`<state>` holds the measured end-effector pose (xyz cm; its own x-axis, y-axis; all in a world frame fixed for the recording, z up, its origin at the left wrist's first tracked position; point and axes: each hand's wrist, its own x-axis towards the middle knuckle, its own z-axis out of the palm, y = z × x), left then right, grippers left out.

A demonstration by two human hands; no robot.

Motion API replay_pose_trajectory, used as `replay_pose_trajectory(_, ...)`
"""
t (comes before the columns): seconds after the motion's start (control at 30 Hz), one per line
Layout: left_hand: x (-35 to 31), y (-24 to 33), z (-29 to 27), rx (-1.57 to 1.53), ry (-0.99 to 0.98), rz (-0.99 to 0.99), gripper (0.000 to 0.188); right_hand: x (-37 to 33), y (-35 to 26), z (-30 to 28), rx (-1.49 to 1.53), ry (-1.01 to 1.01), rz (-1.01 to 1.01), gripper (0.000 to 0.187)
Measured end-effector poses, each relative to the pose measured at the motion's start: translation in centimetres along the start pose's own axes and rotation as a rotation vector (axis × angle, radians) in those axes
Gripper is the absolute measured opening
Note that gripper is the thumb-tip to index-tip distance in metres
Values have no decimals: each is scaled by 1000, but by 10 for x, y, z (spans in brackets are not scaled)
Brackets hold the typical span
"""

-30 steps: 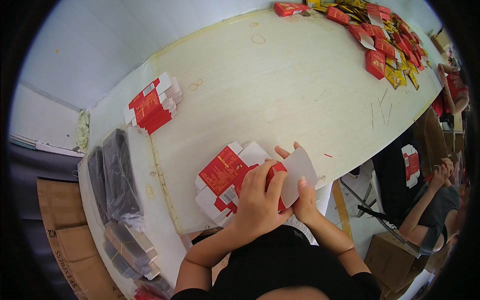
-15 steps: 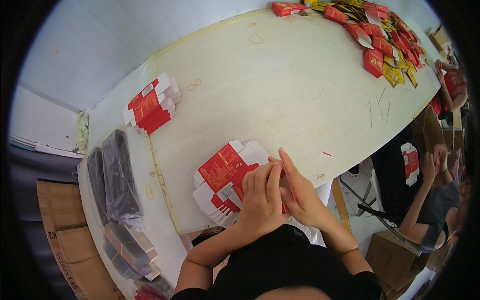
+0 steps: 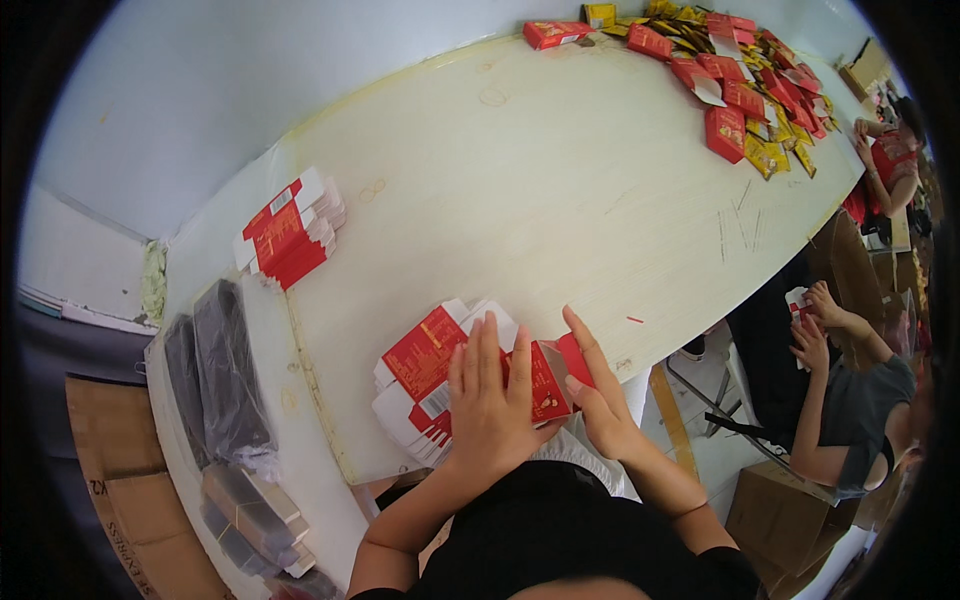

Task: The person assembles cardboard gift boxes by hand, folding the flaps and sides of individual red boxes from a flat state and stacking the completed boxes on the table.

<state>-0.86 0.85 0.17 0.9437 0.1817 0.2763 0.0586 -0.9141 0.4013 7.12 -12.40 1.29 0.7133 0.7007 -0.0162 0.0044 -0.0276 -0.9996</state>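
A red folding carton (image 3: 549, 388), partly squared up with its end uncovered, stands between my two hands over the table's near edge. My right hand (image 3: 605, 410) grips its right side, thumb at the front and forefinger stretched up along the red flap. On the carton's left, my left hand (image 3: 495, 405) is open, its fingers straight and slightly spread, with the palm side against or near the carton. Under and beside that hand lies a fanned stack of flat red and white cartons (image 3: 420, 355), partly covered by my fingers.
Another stack of flat cartons (image 3: 290, 230) sits at the left. Dark plastic-wrapped bundles (image 3: 232, 360) and banded clear sleeves (image 3: 250, 515) line the left edge. Red boxes (image 3: 725, 132) and yellow sachets (image 3: 765, 158) are heaped far right. A co-worker (image 3: 850, 420) handles a carton at right.
The carton between my hands has opened from a flattened shape into a box. My left fingers have straightened and moved left off it. The co-worker's hands have lowered onto a carton.
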Motion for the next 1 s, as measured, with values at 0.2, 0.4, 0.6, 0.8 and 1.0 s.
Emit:
replay_pose_trajectory(0.2,-1,1,2,6,35,58,99,-1,-7,-3,-21,-38,-5,67)
replay_pose_trajectory(0.4,4,8,2,-20,61,58,96,-2,-6,-8,73,-107,-24,69)
replay_pose_trajectory(0.6,5,9,2,-26,75,77,91,-6,-9,-9,40,-101,-41,68)
replay_pose_trajectory(0.8,6,12,2,59,99,118,75,-1,-2,-16,-213,-68,-174,61)
replay_pose_trajectory(1.0,8,14,2,39,99,122,71,-5,2,-13,85,23,-100,60)
